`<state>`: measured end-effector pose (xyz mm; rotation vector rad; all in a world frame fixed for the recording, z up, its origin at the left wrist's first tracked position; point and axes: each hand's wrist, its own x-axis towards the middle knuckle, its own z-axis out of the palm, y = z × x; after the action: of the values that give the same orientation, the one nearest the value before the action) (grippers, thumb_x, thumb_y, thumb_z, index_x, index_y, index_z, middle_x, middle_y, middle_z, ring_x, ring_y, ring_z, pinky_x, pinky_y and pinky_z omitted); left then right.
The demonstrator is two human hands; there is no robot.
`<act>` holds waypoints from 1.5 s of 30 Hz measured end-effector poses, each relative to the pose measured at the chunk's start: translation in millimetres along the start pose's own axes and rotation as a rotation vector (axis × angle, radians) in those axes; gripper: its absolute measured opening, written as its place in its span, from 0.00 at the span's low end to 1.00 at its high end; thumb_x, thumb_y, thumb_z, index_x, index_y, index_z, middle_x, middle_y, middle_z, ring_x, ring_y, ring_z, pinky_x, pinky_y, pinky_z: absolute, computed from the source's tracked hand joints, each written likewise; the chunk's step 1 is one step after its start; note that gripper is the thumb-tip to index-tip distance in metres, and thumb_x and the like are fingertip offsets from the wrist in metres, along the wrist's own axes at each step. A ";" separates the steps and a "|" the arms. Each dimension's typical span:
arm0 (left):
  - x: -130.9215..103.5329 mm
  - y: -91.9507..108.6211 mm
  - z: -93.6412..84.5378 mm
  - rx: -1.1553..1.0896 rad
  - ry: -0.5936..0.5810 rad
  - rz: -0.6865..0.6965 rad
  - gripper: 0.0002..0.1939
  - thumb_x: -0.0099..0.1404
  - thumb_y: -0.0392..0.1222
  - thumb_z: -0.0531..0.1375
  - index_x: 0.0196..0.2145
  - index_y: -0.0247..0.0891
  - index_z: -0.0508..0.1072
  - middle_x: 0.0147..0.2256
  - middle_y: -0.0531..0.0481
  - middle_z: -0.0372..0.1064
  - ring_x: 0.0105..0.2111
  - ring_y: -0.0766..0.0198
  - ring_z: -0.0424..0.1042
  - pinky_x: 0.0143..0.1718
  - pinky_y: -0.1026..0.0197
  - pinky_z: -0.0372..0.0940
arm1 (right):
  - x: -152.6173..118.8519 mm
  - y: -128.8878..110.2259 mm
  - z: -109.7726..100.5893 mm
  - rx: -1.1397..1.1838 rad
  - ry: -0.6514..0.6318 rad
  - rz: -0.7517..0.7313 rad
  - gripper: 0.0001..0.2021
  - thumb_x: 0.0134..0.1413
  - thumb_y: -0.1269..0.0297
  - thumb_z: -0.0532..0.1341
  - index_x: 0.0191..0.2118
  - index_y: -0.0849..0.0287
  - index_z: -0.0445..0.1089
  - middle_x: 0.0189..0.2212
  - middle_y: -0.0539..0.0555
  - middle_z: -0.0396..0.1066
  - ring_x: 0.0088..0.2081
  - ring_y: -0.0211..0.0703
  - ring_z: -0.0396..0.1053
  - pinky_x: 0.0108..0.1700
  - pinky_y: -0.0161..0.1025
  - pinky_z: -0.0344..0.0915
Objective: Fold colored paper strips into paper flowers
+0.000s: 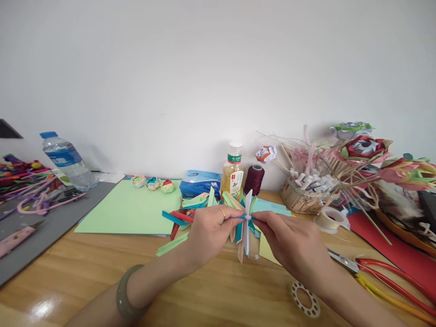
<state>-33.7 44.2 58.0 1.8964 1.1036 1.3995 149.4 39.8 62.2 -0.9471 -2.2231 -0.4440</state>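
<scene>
My left hand (206, 231), with a ring on one finger, pinches one side of a narrow blue paper strip (241, 216). Its other side is between the thumb and fingers of my right hand (291, 240). The blue strip crosses a pale lilac-white paper strip (247, 238) that stands upright between my hands, and a small knot-like fold shows where they meet. Behind and under my hands lies a loose pile of folded paper strips (200, 200) in green, blue, red and peach, partly hidden by my fingers.
Green paper sheets (126, 209) lie left, with small paper rosettes (152, 183) on them. A tissue pack (200, 183), drink bottle (233, 172) and thread spool (254, 179) stand behind. Right are a basket (303, 200) of paper flowers, tape (331, 220) and scissors (344, 261).
</scene>
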 end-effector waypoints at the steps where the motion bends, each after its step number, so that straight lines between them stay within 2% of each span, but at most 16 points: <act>1: 0.3 0.4 0.5 -0.021 -0.007 -0.051 0.06 0.56 0.34 0.60 0.29 0.40 0.77 0.30 0.50 0.77 0.32 0.62 0.75 0.37 0.60 0.69 | 0.1 0.0 0.6 0.000 0.024 -0.018 0.10 0.61 0.67 0.52 0.33 0.60 0.68 0.21 0.50 0.73 0.20 0.36 0.68 0.22 0.32 0.58; 4: 4.8 1.5 0.5 -0.127 -0.059 -0.252 0.07 0.55 0.34 0.61 0.33 0.40 0.75 0.33 0.51 0.76 0.35 0.62 0.74 0.38 0.60 0.69 | 2.0 1.7 3.1 0.011 0.055 -0.030 0.09 0.61 0.68 0.53 0.34 0.61 0.69 0.20 0.49 0.73 0.20 0.35 0.68 0.24 0.32 0.59; 8: 13.8 3.2 -3.2 -0.393 -0.028 -0.392 0.25 0.50 0.35 0.65 0.46 0.40 0.65 0.44 0.47 0.71 0.38 0.63 0.72 0.40 0.60 0.68 | 3.7 4.7 6.3 -0.033 0.070 0.040 0.09 0.60 0.62 0.55 0.36 0.60 0.69 0.24 0.50 0.75 0.22 0.38 0.72 0.24 0.33 0.59; 11: 17.3 5.4 -6.1 -0.549 -0.049 -0.517 0.21 0.53 0.40 0.64 0.44 0.37 0.66 0.42 0.43 0.72 0.39 0.60 0.72 0.36 0.61 0.68 | 2.8 5.1 8.2 -0.086 0.072 0.051 0.09 0.59 0.61 0.55 0.36 0.60 0.70 0.26 0.51 0.76 0.24 0.39 0.73 0.25 0.34 0.60; 14: 17.9 3.9 -6.7 -0.559 -0.097 -0.600 0.17 0.51 0.42 0.65 0.39 0.34 0.71 0.39 0.43 0.73 0.40 0.59 0.72 0.37 0.61 0.67 | 1.9 3.4 9.2 -0.084 0.053 0.013 0.08 0.59 0.63 0.56 0.37 0.60 0.70 0.28 0.50 0.77 0.26 0.39 0.74 0.27 0.34 0.61; 17: 17.2 -0.8 -5.4 -0.513 -0.103 -0.594 0.14 0.48 0.38 0.66 0.35 0.34 0.73 0.34 0.46 0.75 0.36 0.62 0.73 0.40 0.60 0.66 | 2.2 1.0 8.0 -0.062 -0.003 -0.024 0.09 0.59 0.62 0.56 0.38 0.60 0.70 0.30 0.51 0.77 0.28 0.40 0.74 0.28 0.35 0.61; 20: 15.9 -1.9 -3.9 -0.448 -0.101 -0.530 0.07 0.50 0.36 0.64 0.30 0.34 0.73 0.30 0.49 0.74 0.33 0.64 0.73 0.40 0.60 0.66 | 2.7 -0.4 6.3 -0.041 -0.023 -0.048 0.09 0.59 0.62 0.55 0.38 0.60 0.70 0.30 0.52 0.77 0.28 0.40 0.73 0.28 0.35 0.61; 22: 14.7 0.6 -3.1 -0.401 -0.143 -0.490 0.06 0.52 0.36 0.62 0.31 0.35 0.73 0.32 0.49 0.74 0.35 0.63 0.72 0.40 0.60 0.66 | 2.7 -0.7 6.2 -0.043 -0.003 -0.042 0.09 0.60 0.65 0.54 0.37 0.61 0.70 0.29 0.52 0.76 0.28 0.39 0.73 0.27 0.34 0.61; 25: 13.2 4.9 -2.2 -0.310 -0.199 -0.435 0.09 0.53 0.38 0.62 0.34 0.36 0.73 0.36 0.48 0.74 0.38 0.61 0.72 0.41 0.58 0.66 | 3.0 -1.5 6.2 -0.078 0.010 -0.040 0.09 0.60 0.66 0.53 0.36 0.61 0.70 0.27 0.52 0.76 0.27 0.39 0.72 0.25 0.34 0.59; 29: 11.7 6.0 -1.8 -0.167 -0.153 -0.389 0.07 0.53 0.40 0.62 0.31 0.36 0.73 0.34 0.49 0.74 0.37 0.59 0.72 0.42 0.57 0.66 | 6.2 -4.6 0.3 -0.110 -0.021 -0.061 0.09 0.58 0.61 0.56 0.34 0.61 0.70 0.27 0.52 0.76 0.27 0.41 0.72 0.25 0.36 0.59; 31: 10.8 5.8 -1.5 -0.102 -0.136 -0.372 0.07 0.54 0.40 0.62 0.32 0.37 0.74 0.34 0.49 0.74 0.38 0.59 0.72 0.42 0.58 0.65 | 7.9 -5.7 -5.0 -0.108 0.028 -0.068 0.08 0.55 0.62 0.59 0.35 0.61 0.70 0.28 0.53 0.76 0.29 0.42 0.72 0.28 0.37 0.61; 34: 8.7 6.1 -0.3 -0.037 -0.136 -0.338 0.08 0.54 0.40 0.62 0.34 0.38 0.73 0.35 0.49 0.74 0.38 0.60 0.71 0.41 0.58 0.65 | 8.5 -5.4 -11.4 -0.153 0.173 -0.148 0.06 0.52 0.70 0.61 0.38 0.61 0.70 0.31 0.56 0.75 0.34 0.45 0.70 0.35 0.39 0.64; 36: 7.3 6.1 0.9 -0.050 -0.148 -0.321 0.10 0.55 0.39 0.61 0.37 0.38 0.72 0.36 0.48 0.74 0.38 0.60 0.71 0.41 0.58 0.66 | 7.5 -3.8 -12.5 -0.186 0.188 -0.237 0.09 0.52 0.74 0.60 0.40 0.62 0.69 0.33 0.58 0.75 0.37 0.47 0.69 0.37 0.41 0.64; 38: 6.4 5.7 1.9 -0.118 -0.145 -0.309 0.10 0.55 0.38 0.61 0.37 0.37 0.71 0.36 0.48 0.73 0.38 0.61 0.72 0.41 0.59 0.66 | 6.1 -1.3 -11.0 -0.193 0.140 -0.284 0.09 0.53 0.74 0.59 0.41 0.61 0.69 0.35 0.57 0.75 0.39 0.47 0.69 0.37 0.42 0.63; 42: 6.1 5.5 2.8 -0.287 -0.048 -0.336 0.10 0.53 0.38 0.63 0.34 0.37 0.69 0.34 0.49 0.73 0.37 0.62 0.72 0.39 0.60 0.68 | 3.4 3.9 -4.4 -0.195 0.107 -0.242 0.10 0.54 0.75 0.58 0.41 0.58 0.69 0.35 0.54 0.75 0.39 0.46 0.69 0.37 0.41 0.63; 45: 5.7 7.1 3.0 -0.376 0.004 -0.364 0.09 0.53 0.38 0.63 0.33 0.37 0.68 0.32 0.50 0.74 0.35 0.64 0.72 0.38 0.61 0.69 | 2.3 3.0 -0.3 -0.127 0.117 -0.211 0.09 0.53 0.74 0.59 0.41 0.60 0.69 0.32 0.55 0.75 0.34 0.44 0.69 0.33 0.40 0.64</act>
<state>-28.0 45.5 65.6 1.3525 1.0379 1.2933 150.6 42.8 64.2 -0.7322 -2.2170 -0.7264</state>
